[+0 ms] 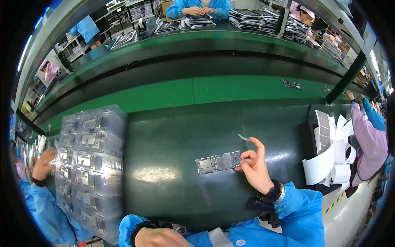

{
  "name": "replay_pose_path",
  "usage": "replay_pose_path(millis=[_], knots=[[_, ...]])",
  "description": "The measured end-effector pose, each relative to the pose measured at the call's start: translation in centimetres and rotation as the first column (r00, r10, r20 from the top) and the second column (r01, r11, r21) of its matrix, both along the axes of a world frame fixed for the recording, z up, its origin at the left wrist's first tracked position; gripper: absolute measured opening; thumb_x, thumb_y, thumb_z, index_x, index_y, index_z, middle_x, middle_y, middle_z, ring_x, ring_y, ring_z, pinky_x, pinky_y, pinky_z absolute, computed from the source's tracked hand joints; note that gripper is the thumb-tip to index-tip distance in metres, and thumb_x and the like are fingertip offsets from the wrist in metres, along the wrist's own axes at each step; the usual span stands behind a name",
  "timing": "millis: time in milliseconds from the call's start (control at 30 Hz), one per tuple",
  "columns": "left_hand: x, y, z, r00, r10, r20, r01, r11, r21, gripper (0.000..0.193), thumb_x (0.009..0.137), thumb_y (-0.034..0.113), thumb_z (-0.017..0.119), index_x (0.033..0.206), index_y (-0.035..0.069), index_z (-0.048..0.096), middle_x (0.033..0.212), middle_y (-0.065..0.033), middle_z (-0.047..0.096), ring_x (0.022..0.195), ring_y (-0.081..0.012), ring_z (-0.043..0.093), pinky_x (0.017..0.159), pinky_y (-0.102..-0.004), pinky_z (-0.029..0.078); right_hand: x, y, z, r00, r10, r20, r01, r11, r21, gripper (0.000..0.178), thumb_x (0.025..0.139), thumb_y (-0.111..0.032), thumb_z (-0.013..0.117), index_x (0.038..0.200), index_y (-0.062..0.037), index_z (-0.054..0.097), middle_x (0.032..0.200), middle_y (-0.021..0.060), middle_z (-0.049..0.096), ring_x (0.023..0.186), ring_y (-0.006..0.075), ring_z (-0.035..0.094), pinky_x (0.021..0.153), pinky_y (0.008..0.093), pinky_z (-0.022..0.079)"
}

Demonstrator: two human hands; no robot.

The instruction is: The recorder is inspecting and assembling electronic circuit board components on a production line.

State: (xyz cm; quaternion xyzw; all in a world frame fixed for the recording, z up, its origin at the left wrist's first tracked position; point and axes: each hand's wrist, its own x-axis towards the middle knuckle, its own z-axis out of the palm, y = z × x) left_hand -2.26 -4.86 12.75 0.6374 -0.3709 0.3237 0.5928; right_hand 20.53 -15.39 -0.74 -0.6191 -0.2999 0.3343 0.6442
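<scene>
My right hand [256, 171] pinches the right end of a bare circuit board [218, 162] between thumb and fingers, over the dark green bench top. The board is long and narrow, with silver metal shields. The raised index finger has a small curved pale strip [243, 137] at its tip; whether it is stuck there I cannot tell. My left hand [162, 238] is low, close to my body, in a blue sleeve with a black wristband. Its fingers are cut off by the lower edge.
Stacked clear plastic trays [111, 144] holding several boards stand at left, a co-worker's hand [43, 164] beside them. At right, a black box [306, 138] holds white label strips [325, 166]. Boards [291, 84] lie on the green ledge [164, 92]. A person [198, 10] works opposite.
</scene>
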Motion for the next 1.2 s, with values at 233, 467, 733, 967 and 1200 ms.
replay_pose_path(millis=[233,467,733,967,1200], knots=[[-0.7,0.4,0.4,0.988,-0.075,-0.136,0.075,0.997,-0.006,0.043,0.083,-0.008,0.059,0.108,0.027,0.064,0.049,0.0022,0.04,0.035,-0.0089,0.03,0.036,-0.0239,0.02,0.1,-0.7,1.4,0.837,0.103,0.538,0.093,0.941,-0.325,0.064,0.076,0.001,0.062,0.133,-0.0074,0.033,0.099,0.0119,0.051,0.077,0.0151,0.06,0.061,0.0296,0.048],[-0.8,2.6,1.1,0.981,-0.104,-0.163,0.136,0.971,0.198,0.017,0.087,0.003,0.059,0.101,0.011,0.063,0.057,-0.0032,0.05,0.045,-0.0118,0.044,0.042,-0.0253,0.032,0.2,1.6,2.4,0.565,0.23,0.792,-0.164,0.973,-0.165,0.067,0.071,-0.009,0.075,0.13,-0.0103,0.042,0.12,0.0156,0.043,0.117,0.0266,0.042,0.096,0.0378,0.04],[5.6,7.8,-10.7,0.254,0.081,-0.964,-0.562,0.823,-0.079,0.017,0.092,0.019,0.055,0.097,0.004,0.061,0.067,0.0052,0.052,0.053,-0.0014,0.042,0.048,-0.0178,0.033,-2.0,3.2,1.7,0.992,-0.125,0.029,0.112,0.952,0.284,0.014,0.083,0.007,0.064,0.095,0.0012,0.059,0.092,0.0071,0.062,0.081,0.0116,0.061,0.071,0.0227,0.05],[6.7,6.7,-11.5,0.123,0.153,-0.98,-0.521,0.851,0.067,0.024,0.095,0.021,0.049,0.105,0.004,0.062,0.071,0.0047,0.052,0.062,-0.0025,0.045,0.056,-0.018,0.036,-2.5,2.9,-0.2,0.956,-0.2,-0.214,0.249,0.939,0.235,0.016,0.085,0.005,0.062,0.098,0.0006,0.055,0.09,0.0081,0.063,0.082,0.0133,0.063,0.072,0.0243,0.052],[6.9,6.9,-12.0,0.132,0.123,-0.984,-0.506,0.862,0.04,0.024,0.096,0.027,0.05,0.093,0.005,0.059,0.071,0.0042,0.054,0.062,-0.0031,0.045,0.056,-0.0191,0.037,-2.7,2.9,-0.5,0.972,-0.168,-0.161,0.209,0.936,0.282,0.018,0.084,0.008,0.061,0.099,0.0013,0.054,0.093,0.0094,0.062,0.085,0.016,0.064,0.075,0.0259,0.053]])
